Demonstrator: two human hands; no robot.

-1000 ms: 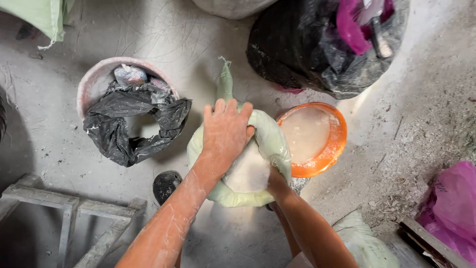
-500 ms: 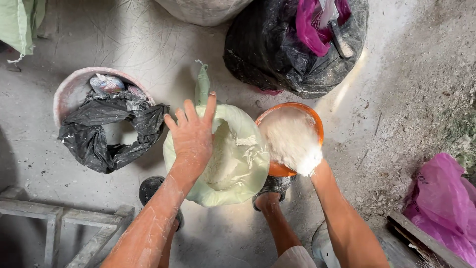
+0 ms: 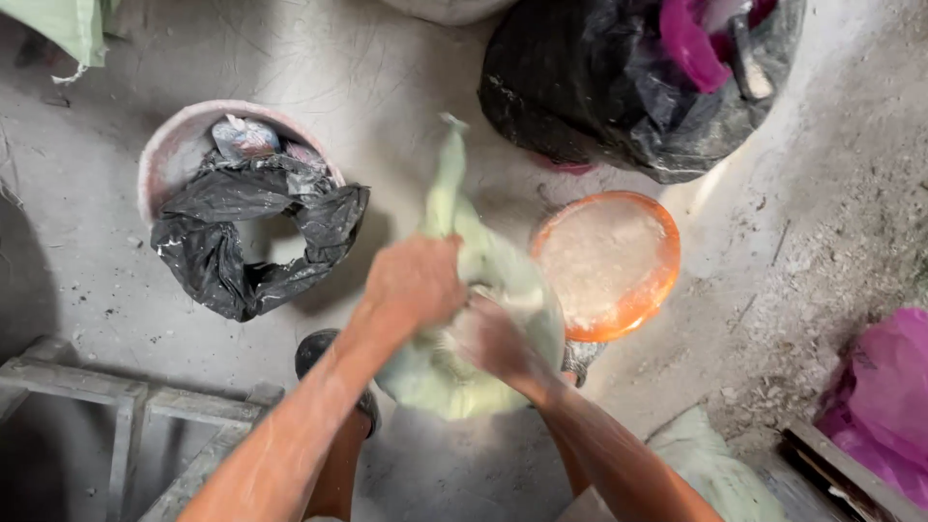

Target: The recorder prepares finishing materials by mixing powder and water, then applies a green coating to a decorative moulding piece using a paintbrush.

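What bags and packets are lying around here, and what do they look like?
Pale green bag: centre, bulging and soft, gripped by the left hand and right hand.
Black plastic bag: left, crumpled, lining a pinkish round bucket.
Big black sack: top right, full, with pink plastic poking out.
Pink bag: right edge, crinkled.
Orange bowl: beside the green bag, round, holding white powder.
No labels, signs or screens show.

I see my left hand [image 3: 416,280] and right hand [image 3: 493,338] on the cloth sack [image 3: 464,377], a bowl [image 3: 607,263] just right of it, a lined bucket [image 3: 242,208] to its left, a big bag [image 3: 619,82] behind.
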